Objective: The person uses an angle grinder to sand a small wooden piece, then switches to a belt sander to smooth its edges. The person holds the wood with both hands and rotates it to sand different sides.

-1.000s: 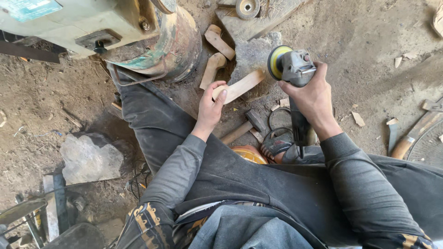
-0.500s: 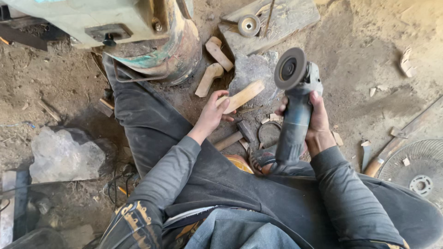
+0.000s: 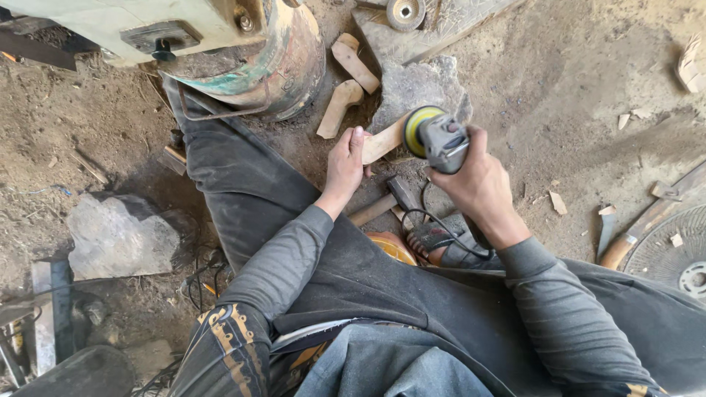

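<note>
The left hand (image 3: 344, 163) grips the near end of a wood piece (image 3: 384, 140), fingers closed round it, over a flat stone (image 3: 419, 84). The right hand (image 3: 479, 184) is wrapped tight round a grinder (image 3: 435, 137), its disc touching the wood's right end. A hammer (image 3: 382, 206) lies just near, two more wood pieces (image 3: 346, 81) far left

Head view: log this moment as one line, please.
left hand: holds wooden piece | right hand: grips angle grinder | grinder disc: at wood's end | hammer: on ground between the arms
</note>
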